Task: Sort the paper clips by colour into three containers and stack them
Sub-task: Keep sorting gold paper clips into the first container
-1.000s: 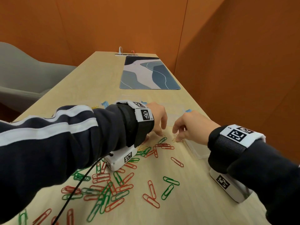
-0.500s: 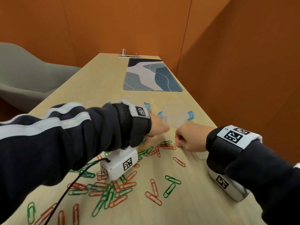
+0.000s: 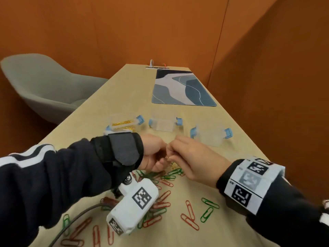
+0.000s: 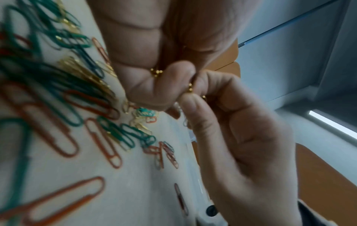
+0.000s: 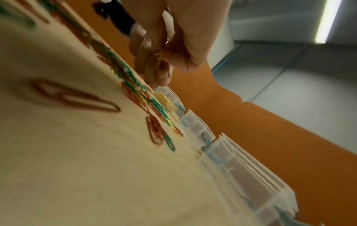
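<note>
My left hand and right hand meet just above the table, fingertips together. In the left wrist view the left hand curls round several gold paper clips, and the right hand pinches a gold clip against it. Three clear containers with blue latches stand behind the hands: the left one holds gold clips, the middle one and the right one look empty. Red clips, green clips and a few gold ones lie scattered below the hands.
A blue-grey desk mat lies further back on the table. To the left of the table stands a grey chair. An orange wall runs close along the table's right edge. A cable trails from the left wrist camera.
Both hands have risen from the clip pile and come together, fingers now curled round gold clips. The head view has tilted up, so all three containers show.
</note>
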A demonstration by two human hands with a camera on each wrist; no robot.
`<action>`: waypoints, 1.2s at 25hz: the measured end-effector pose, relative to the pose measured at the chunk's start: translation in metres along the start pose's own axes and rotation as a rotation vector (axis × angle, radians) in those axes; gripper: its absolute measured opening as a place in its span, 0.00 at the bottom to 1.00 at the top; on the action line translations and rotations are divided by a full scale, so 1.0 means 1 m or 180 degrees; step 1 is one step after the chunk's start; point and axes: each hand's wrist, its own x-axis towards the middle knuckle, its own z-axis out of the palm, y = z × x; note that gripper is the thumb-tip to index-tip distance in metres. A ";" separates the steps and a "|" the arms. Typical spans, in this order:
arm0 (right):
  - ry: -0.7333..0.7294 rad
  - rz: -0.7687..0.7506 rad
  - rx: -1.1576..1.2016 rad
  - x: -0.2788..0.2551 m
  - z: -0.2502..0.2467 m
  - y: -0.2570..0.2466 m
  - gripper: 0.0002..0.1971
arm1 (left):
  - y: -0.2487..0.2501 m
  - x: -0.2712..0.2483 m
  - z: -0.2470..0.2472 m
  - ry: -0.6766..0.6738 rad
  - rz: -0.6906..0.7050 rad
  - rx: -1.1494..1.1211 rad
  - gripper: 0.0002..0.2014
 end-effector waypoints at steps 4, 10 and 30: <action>0.0042 0.0242 0.0272 0.016 -0.017 -0.001 0.07 | -0.007 -0.006 -0.006 -0.0199 0.0018 -0.0103 0.18; 0.0422 0.0909 0.0601 0.025 -0.026 0.006 0.07 | 0.027 -0.013 -0.040 0.0396 0.0358 0.0235 0.16; -0.1150 0.1626 0.0375 0.012 -0.017 0.022 0.04 | -0.024 -0.037 -0.040 0.1013 0.1157 0.4389 0.11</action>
